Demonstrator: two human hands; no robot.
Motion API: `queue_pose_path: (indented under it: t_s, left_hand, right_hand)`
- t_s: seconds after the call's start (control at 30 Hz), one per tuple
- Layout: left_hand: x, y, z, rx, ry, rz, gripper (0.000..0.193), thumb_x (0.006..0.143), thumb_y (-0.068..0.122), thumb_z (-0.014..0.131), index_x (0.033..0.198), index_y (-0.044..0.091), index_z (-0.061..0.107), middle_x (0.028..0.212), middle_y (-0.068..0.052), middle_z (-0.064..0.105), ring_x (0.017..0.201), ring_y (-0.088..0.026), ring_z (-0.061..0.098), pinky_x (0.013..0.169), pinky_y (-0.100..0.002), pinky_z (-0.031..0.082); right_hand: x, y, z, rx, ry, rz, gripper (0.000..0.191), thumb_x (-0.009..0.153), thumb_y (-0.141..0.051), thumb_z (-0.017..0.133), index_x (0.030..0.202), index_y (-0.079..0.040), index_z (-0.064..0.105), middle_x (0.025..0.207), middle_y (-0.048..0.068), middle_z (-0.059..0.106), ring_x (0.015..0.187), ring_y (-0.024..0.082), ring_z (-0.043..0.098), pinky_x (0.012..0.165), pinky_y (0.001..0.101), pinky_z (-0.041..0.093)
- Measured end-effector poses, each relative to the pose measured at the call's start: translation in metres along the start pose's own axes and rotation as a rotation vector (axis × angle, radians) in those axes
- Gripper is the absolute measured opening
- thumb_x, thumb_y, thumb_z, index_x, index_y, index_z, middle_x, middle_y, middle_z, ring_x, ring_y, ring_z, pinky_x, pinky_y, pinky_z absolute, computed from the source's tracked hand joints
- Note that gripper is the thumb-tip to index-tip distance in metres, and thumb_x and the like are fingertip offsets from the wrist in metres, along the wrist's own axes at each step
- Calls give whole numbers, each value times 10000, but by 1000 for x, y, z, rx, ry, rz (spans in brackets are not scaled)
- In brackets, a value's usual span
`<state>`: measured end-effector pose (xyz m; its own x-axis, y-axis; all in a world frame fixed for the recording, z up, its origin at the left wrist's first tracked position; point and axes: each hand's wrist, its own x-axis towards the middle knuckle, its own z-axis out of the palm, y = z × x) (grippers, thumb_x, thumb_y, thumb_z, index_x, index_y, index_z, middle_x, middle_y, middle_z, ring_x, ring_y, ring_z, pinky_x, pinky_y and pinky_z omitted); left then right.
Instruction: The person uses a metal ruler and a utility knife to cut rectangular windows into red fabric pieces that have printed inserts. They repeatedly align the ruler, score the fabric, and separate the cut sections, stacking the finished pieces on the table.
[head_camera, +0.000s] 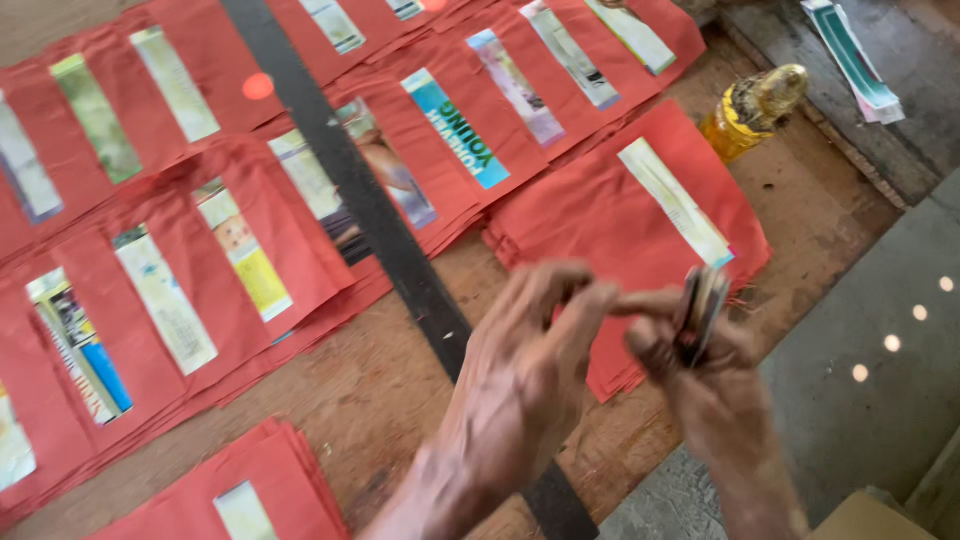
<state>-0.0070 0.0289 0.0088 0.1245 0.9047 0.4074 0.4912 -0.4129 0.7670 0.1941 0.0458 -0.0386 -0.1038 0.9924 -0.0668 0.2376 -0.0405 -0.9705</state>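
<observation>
head cam | looks steeply down, tilted | close over wooden worktable (400, 400)

Both forearms are bare, no sleeves reaching the wrists; the left hand (525, 375) and right hand (700, 375) look veined and smudged with grime

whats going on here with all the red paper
A person's right hand pinches a small dark flat object, too blurred to identify, while the left hand reaches over to its edge. Beneath them lie overlapping rows of red paper sheets with printed strips, a long dark bar across them, and a yellow bottle on the wooden board.
</observation>
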Motion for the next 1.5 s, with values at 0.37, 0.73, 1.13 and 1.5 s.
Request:
queue_pose_path:
  t_s: [0.37, 0.73, 1.13, 1.5]
  left_hand:
    - [-178, -5, -63, 332, 81, -543, 125, 774, 85, 786, 878, 106, 720, 851, -61, 661, 798, -254, 713, 615, -404, 554]
    - [-236, -10, -80, 241, 319, -680, 148, 772, 70, 790, 892, 58, 703, 835, -91, 628, 748, -261, 689, 637, -382, 556]
    - [-272, -6, -139, -372, 915, -555, 107, 1004, -52, 590, 1029, -7, 684, 1044, -115, 677, 1163, -169, 638, 1073, -309, 509]
    - [-203, 4, -125, -540, 673, -548, 38, 978, -22, 618, 1000, -41, 642, 1163, -120, 615, 959, -106, 569, 833, -235, 478]
  right_hand:
    - [-94, -1, 78, 238, -530, 199, 593, 989, -483, 528, 1206, 43, 692, 1028, 124, 742, 1020, 215, 721, 931, 392, 607]
    - [-107, -11, 142, 242, -698, 177, 585, 996, -478, 551, 1234, 39, 686, 1096, 137, 735, 1025, 227, 746, 925, 397, 626]
    - [-119, -21, 167, 191, -798, 523, 572, 934, -447, 569, 1325, -31, 606, 1284, 112, 707, 1157, 206, 727, 953, 368, 623]
    - [-120, -25, 93, -726, -242, 117, 426, 786, -403, 829, 1122, -164, 718, 811, 34, 678, 687, 153, 685, 605, 349, 573]
